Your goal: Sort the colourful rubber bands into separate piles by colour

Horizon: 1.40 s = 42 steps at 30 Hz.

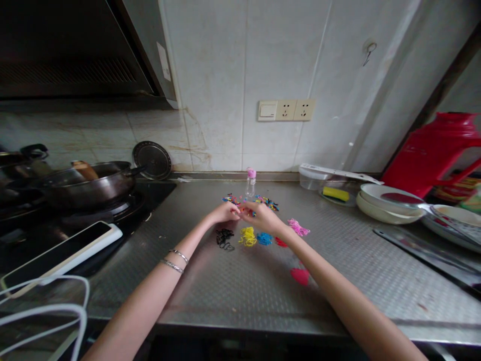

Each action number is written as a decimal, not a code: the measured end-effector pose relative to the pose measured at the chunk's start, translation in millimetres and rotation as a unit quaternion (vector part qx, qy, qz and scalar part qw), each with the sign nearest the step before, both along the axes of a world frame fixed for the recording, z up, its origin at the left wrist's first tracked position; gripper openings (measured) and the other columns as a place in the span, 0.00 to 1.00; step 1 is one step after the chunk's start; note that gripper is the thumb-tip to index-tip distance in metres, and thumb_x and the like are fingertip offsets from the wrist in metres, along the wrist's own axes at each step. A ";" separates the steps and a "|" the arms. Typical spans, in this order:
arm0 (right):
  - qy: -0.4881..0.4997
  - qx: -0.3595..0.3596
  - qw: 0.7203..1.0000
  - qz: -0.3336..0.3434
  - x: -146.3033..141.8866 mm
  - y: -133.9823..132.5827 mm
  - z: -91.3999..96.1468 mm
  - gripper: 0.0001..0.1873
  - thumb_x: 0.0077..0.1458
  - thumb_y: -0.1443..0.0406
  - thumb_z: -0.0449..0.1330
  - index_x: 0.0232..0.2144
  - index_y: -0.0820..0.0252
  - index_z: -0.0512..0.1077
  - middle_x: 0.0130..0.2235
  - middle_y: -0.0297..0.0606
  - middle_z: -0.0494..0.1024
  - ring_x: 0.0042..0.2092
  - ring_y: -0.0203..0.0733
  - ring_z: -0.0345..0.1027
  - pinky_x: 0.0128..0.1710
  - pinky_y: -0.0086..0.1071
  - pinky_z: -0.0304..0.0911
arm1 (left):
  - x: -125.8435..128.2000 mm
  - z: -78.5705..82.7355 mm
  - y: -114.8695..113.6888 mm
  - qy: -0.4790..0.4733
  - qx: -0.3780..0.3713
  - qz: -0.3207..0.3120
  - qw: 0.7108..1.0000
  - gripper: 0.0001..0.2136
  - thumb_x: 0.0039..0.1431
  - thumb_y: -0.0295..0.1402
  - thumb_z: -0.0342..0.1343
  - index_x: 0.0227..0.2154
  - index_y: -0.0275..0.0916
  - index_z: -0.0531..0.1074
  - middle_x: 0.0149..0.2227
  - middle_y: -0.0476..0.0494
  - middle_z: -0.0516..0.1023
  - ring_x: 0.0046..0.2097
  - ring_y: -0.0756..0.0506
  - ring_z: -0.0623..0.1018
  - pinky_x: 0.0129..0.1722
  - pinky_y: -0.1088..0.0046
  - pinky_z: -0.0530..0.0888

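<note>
My left hand [224, 212] and my right hand [262, 217] meet over the steel counter [338, 271], fingertips pinched together on small rubber bands too small to make out clearly. Just beyond them lies a mixed heap of coloured bands [266, 201] beside a small clear bottle with a pink cap [250, 182]. Nearer me sit sorted piles: black [224, 237], yellow [247, 236], blue [264, 238], red [280, 242], pink [298, 227] and a further red pile [299, 275]. Two bracelets ring my left wrist.
A wok [88, 185] stands on the stove at the left, with a phone [56, 255] and white cables near it. At the right are stacked bowls [383, 203], a yellow sponge [335, 193], a red thermos [432, 150] and a knife [421, 253].
</note>
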State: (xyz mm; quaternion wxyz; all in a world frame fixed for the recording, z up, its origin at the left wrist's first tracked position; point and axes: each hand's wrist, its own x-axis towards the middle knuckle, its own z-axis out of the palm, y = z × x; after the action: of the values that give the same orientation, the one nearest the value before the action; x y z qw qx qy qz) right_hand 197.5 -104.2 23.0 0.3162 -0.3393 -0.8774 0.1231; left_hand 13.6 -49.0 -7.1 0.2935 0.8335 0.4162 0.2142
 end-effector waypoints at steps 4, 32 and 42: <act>0.045 0.019 0.991 -0.123 45.3 33.8 4.6 0.15 0.52 0.61 0.51 0.38 0.62 0.72 0.27 0.37 0.74 0.29 0.34 0.65 0.31 0.25 0.58 | 4.6 -0.2 -3.4 0.040 0.016 0.034 0.998 0.08 0.43 0.29 0.55 0.27 0.32 0.76 0.23 0.46 0.74 0.26 0.52 0.68 0.26 0.79 0.62; 0.089 0.028 0.945 -0.313 141.5 77.5 -15.0 0.16 0.49 0.59 0.50 0.34 0.61 0.73 0.26 0.39 0.76 0.29 0.38 0.67 0.31 0.29 0.60 | 171.4 5.7 -23.4 0.026 0.131 0.028 0.991 0.10 0.49 0.33 0.52 0.31 0.35 0.75 0.30 0.40 0.76 0.31 0.47 0.73 0.31 0.74 0.66; 0.034 -0.012 0.960 -0.276 131.2 76.5 -16.6 0.14 0.46 0.63 0.52 0.33 0.60 0.75 0.29 0.39 0.77 0.31 0.38 0.68 0.31 0.27 0.60 | 106.4 23.9 -9.3 0.018 0.094 -0.013 0.995 0.11 0.48 0.33 0.51 0.29 0.32 0.75 0.29 0.42 0.77 0.29 0.49 0.72 0.29 0.76 0.65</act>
State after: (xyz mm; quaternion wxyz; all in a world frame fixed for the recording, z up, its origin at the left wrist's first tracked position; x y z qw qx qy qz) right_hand 328.7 -27.7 6.4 0.3639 -0.5675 -0.7367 0.0527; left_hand 120.0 -58.3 16.8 0.2089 0.8666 0.3880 0.2340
